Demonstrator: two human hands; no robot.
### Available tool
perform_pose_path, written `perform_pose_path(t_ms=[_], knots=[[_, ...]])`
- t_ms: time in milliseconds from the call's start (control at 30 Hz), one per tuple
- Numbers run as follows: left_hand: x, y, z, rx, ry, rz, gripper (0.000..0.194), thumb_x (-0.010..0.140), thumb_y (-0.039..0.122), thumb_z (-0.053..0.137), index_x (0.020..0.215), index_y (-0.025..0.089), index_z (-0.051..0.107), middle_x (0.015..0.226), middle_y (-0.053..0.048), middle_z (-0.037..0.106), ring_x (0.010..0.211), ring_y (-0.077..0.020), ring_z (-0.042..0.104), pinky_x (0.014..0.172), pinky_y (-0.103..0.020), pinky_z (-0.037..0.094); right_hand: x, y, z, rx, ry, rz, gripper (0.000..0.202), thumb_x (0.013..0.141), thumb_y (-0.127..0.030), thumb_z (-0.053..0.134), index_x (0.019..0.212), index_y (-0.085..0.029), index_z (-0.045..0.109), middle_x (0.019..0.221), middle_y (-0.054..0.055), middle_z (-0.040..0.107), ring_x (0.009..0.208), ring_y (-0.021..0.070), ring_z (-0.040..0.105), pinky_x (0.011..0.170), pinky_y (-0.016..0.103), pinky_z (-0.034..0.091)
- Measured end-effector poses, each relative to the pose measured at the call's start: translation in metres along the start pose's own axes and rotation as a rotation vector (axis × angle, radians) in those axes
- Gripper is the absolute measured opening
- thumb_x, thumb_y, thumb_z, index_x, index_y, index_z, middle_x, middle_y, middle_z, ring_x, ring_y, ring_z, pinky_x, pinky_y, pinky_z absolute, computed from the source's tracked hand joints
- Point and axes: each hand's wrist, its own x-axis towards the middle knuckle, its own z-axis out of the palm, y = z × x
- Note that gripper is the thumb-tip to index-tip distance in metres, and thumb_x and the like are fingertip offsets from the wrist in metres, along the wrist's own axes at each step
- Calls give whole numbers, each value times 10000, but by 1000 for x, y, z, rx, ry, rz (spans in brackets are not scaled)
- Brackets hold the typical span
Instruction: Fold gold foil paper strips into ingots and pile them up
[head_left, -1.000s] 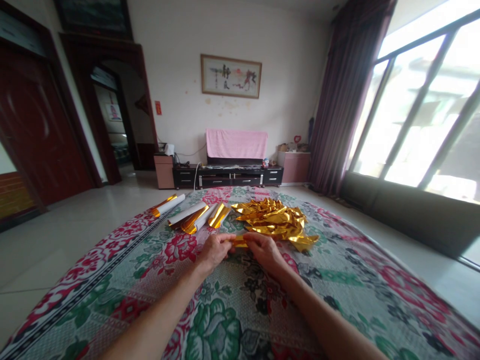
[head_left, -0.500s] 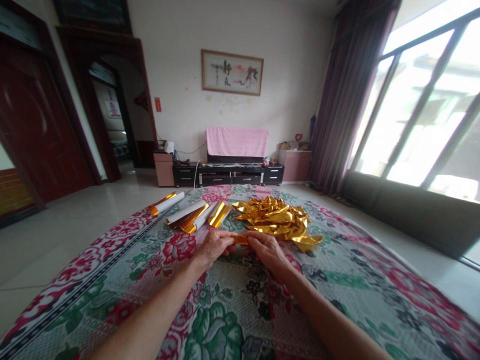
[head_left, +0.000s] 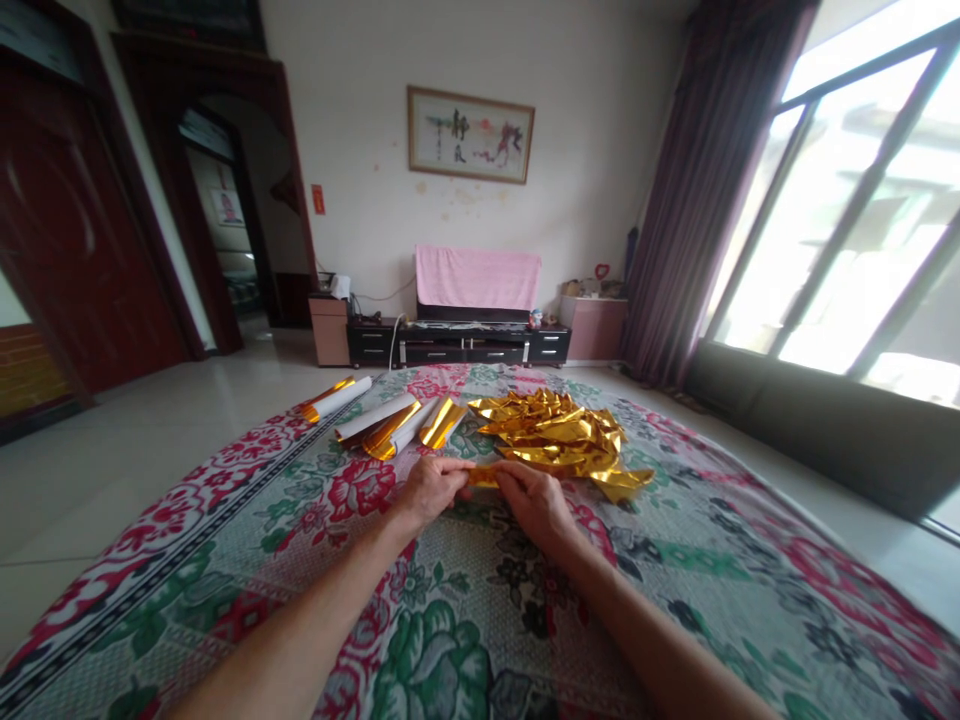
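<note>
Between my hands is a small strip of gold foil paper (head_left: 485, 476), just above the patterned cloth. My left hand (head_left: 436, 490) pinches its left end with thumb and forefinger. The fingers of my right hand (head_left: 531, 492) are closed on its right end. Right behind my right hand lies a heap of folded gold foil pieces (head_left: 559, 432), crumpled together. Beyond my left hand are loosely curled gold-and-white foil sheets (head_left: 390, 428), with one more foil roll (head_left: 336, 400) farther left.
A flowered cloth (head_left: 435, 650) covers the round-edged surface under my arms. Across the tiled floor (head_left: 187, 420) stands a low black TV cabinet (head_left: 433, 352) with a pink towel (head_left: 477, 277) above it. A window (head_left: 840, 220) is at right.
The view has tilted and shifted slightly. Both hands keep hold of the gold strip, and a little more of it shows between the fingers. The heap and sheets lie as before.
</note>
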Motion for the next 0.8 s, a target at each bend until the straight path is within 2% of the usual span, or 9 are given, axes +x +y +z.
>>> perform_pose_path(t_ms=[133,267,400,633,800], knots=[[-2,2,0,-37,7,-10,370,701,189,529,1042,114,652,527,-12,637,393,-56,449,420,-159,351,1,0,0,17,-20,43,312,823,-305,428,961,-197,686,638,-3,632,583,125,561,542,195,398],[-2,1,1,-97,-6,-12,376,715,192,516,1061,110,639,569,-23,657,422,-58,485,437,-157,369,2,0,-1,112,-43,78,330,821,-315,428,1010,-186,666,702,6,656,603,128,579,555,199,421],[1,-3,2,-9,-23,43,378,724,231,521,1071,138,638,563,-15,655,430,-75,507,431,-171,380,4,1,-1,116,-45,100,331,814,-298,433,1014,-173,665,676,9,662,594,134,588,553,203,430],[3,-7,-2,251,53,233,299,730,238,511,959,184,697,715,-17,706,647,-127,622,583,-193,470,2,2,2,-17,8,-105,284,831,-245,435,978,-236,678,837,-5,688,745,134,620,692,199,440],[2,-7,-3,298,63,278,291,733,231,508,947,190,700,760,-22,715,695,-144,634,659,-224,483,1,4,2,-45,12,-106,282,848,-260,425,990,-244,668,863,-2,689,771,144,626,712,210,448]])
